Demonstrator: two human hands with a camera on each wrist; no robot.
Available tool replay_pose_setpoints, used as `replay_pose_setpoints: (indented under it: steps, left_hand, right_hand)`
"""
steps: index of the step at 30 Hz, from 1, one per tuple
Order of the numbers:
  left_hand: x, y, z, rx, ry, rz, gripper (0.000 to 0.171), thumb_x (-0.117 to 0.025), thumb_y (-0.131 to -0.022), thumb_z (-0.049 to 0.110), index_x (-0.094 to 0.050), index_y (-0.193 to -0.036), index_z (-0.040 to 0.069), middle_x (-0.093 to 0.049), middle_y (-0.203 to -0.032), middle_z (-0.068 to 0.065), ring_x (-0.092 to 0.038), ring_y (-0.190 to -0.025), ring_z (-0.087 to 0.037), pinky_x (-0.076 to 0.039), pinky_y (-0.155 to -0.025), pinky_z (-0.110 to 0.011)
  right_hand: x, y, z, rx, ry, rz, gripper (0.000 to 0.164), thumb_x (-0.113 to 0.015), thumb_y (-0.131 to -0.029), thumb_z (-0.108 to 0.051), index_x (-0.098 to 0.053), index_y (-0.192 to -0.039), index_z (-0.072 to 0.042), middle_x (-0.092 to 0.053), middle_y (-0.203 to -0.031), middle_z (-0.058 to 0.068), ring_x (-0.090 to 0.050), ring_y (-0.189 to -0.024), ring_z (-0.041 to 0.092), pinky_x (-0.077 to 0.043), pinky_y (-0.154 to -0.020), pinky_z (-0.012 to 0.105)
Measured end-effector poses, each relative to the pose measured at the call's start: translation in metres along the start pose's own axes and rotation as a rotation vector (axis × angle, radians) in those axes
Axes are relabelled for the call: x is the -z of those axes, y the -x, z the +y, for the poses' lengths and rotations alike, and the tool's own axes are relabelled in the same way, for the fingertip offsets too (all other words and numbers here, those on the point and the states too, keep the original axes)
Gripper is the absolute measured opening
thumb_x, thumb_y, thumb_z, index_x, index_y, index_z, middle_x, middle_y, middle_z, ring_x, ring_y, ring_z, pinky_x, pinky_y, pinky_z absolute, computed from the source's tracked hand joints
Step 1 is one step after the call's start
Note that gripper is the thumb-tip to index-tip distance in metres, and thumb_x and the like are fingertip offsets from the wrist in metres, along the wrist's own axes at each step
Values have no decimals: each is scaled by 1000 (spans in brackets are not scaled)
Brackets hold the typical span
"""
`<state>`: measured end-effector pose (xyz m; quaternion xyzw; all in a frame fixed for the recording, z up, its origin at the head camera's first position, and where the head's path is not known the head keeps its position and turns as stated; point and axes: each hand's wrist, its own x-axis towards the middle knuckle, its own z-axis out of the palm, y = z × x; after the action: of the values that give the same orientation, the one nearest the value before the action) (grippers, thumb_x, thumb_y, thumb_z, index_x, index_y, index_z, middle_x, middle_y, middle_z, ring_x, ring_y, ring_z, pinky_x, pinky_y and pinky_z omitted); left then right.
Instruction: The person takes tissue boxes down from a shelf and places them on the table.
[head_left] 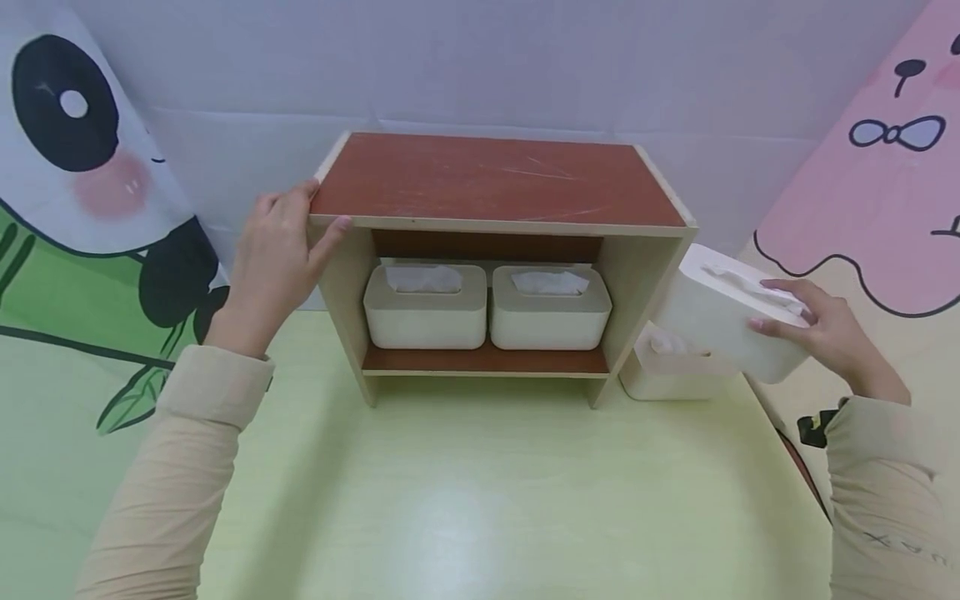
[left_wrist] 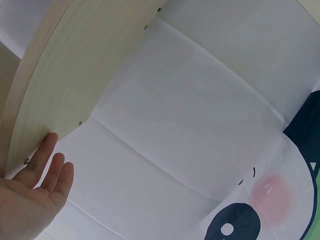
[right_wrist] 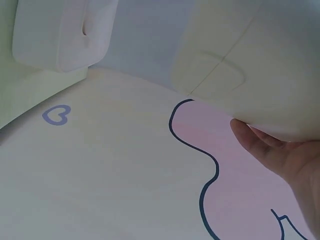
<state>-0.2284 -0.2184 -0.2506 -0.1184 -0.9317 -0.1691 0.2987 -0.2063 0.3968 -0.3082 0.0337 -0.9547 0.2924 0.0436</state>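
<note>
A small wooden shelf (head_left: pixel 495 179) with a reddish-brown top stands on the table. My left hand (head_left: pixel 273 250) rests on its upper left corner, thumb at the front edge. In the left wrist view that hand (left_wrist: pixel 42 192) has loosely extended fingers, one touching the pale side panel (left_wrist: pixel 75 65). To the right of the shelf, my right hand (head_left: pixel 832 333) grips a white tissue box (head_left: pixel 720 317), which is tilted and raised above the table. The right wrist view shows fingertips of the right hand (right_wrist: pixel 275 155) against the box's lower edge (right_wrist: pixel 280 90).
Inside the shelf, two white tissue boxes, left (head_left: pixel 426 321) and right (head_left: pixel 551 321), sit side by side with tissue showing. Another tissue box (head_left: pixel 667 383) stands on the table (head_left: pixel 480 492) right of the shelf, partly hidden by the held one. Behind hangs a pale cloth (head_left: pixel 487 67).
</note>
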Motion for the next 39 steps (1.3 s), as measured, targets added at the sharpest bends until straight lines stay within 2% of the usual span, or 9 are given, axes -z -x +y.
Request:
replay_pose_setpoints:
  steps: [4, 7, 11, 22, 26, 28, 32, 35, 39]
  left_hand:
    - [0, 0, 1, -4, -1, -3, 66, -43, -93, 48, -35, -138, 1, -50, -129, -22, -42, -116, -40, -35, -98, -51]
    - [0, -1, 1, -4, 5, -3, 65, -43, -93, 47, -35, -138, 0, -50, -130, -22, -41, -117, -40, -34, -99, -50]
    - [0, -2, 1, -7, 9, -3, 65, -43, -93, 47, -35, -138, 0, -50, -130, -22, -41, -117, -40, -34, -99, -50]
    - [0, -2, 2, -2, 16, -10, 66, -42, -93, 48, -35, -138, 1, -49, -131, -21, -41, -118, -39, -34, -100, -49]
    - [0, -2, 1, -8, 17, -6, 65, -43, -93, 47, -35, -138, 0, -50, -130, -22, -41, -117, -40, -33, -100, -49]
    - [0, -1, 1, -11, 16, -2, 65, -43, -93, 47, -35, -137, 0, -50, -130, -23, -41, -116, -40, -33, -100, -50]
    - [0, 0, 0, -9, 19, 3, 65, -43, -93, 47, -36, -137, -1, -50, -129, -23, -41, -116, -40, -34, -99, -50]
    - [0, 0, 0, -4, 20, 2, 65, -43, -93, 47, -36, -137, 0, -50, -130, -23, -41, -116, -40, -35, -98, -50]
    - [0, 0, -1, -5, 15, 4, 65, -43, -93, 47, -36, -137, 0, -51, -129, -23, -42, -116, -40, -34, -98, -50]
  right_hand:
    - [-12, 8, 8, 7, -7, 3, 58, -66, -82, -31, -43, -134, -20, -44, -127, 15, -43, -83, -5, -38, -65, 15]
    - [-20, 14, 14, 18, -15, 8, 58, -68, -81, -28, -44, -133, -18, -48, -121, -5, -43, -83, -7, -39, -64, 14]
    - [-31, 21, 21, 28, -21, 8, 59, -69, -81, -27, -45, -133, -17, -41, -109, -27, -41, -86, -7, -39, -65, 13]
    - [-58, 43, 31, 47, -54, 15, 59, -73, -77, -24, -49, -130, -15, -41, -106, -35, -41, -87, -9, -38, -66, 14]
    - [-66, 53, 31, 93, -21, 26, 58, -75, -74, -24, -52, -127, -14, -43, -107, -29, -40, -92, -3, -36, -68, 16]
    - [-70, 57, 30, 127, 2, 35, 59, -76, -72, -24, -54, -125, -12, -46, -109, -20, -40, -97, 6, -34, -71, 20]
    - [-76, 65, 28, 127, 3, 5, 63, -76, -72, -25, -52, -127, -8, -45, -124, 7, -34, -111, 37, -32, -83, 44]
    - [-80, 70, 28, 75, -30, -44, 67, -74, -74, -27, -46, -132, -7, -33, -139, 26, -19, -118, 56, -22, -84, 65]
    - [-88, 77, 30, 55, -57, -62, 69, -74, -74, -28, -45, -133, -7, -23, -143, 32, -14, -121, 58, -17, -87, 70]
